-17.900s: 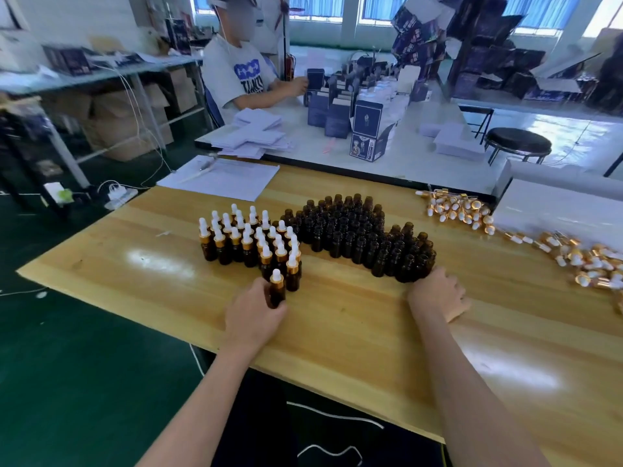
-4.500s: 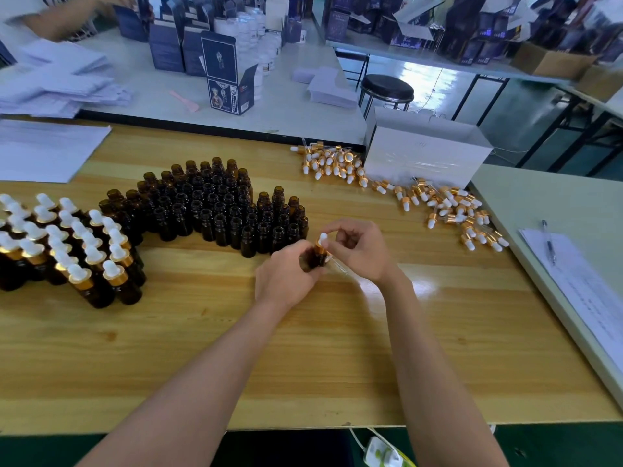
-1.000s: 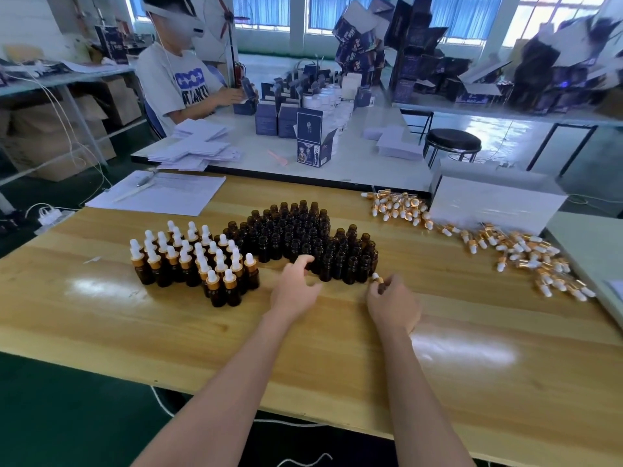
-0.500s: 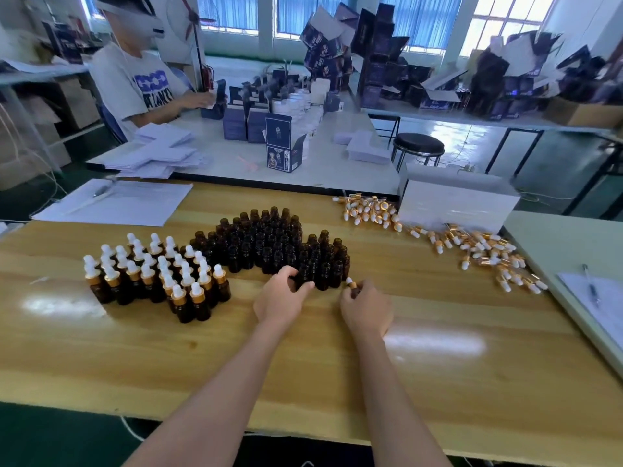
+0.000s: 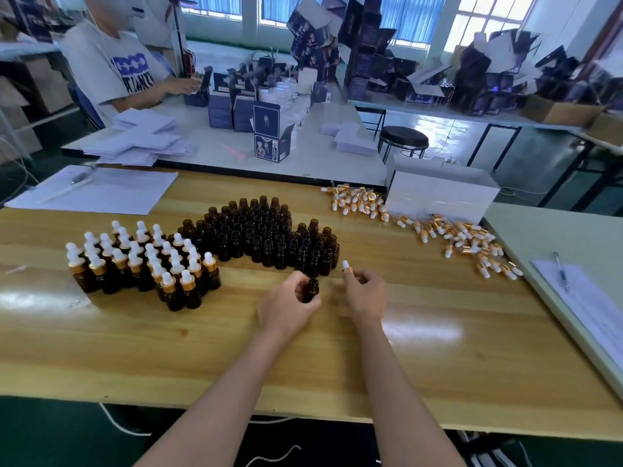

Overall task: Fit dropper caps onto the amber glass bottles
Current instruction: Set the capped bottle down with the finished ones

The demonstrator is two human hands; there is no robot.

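The left hand (image 5: 286, 306) grips an uncapped amber bottle (image 5: 310, 289), just beside the right hand (image 5: 365, 293) pinching a dropper cap (image 5: 346, 267).

Glossy varnished wood table (image 5: 438, 365), dark amber glass bottles (image 5: 256, 237), shiny gold metallic caps (image 5: 465, 244) with matt white bulbs.

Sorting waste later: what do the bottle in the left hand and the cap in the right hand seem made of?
Bottle in the left hand: probably glass, dark amber, glossy. Dropper cap in the right hand: matte white bulb, likely rubber; shiny gold collar, metal or metallised plastic, unclear which.
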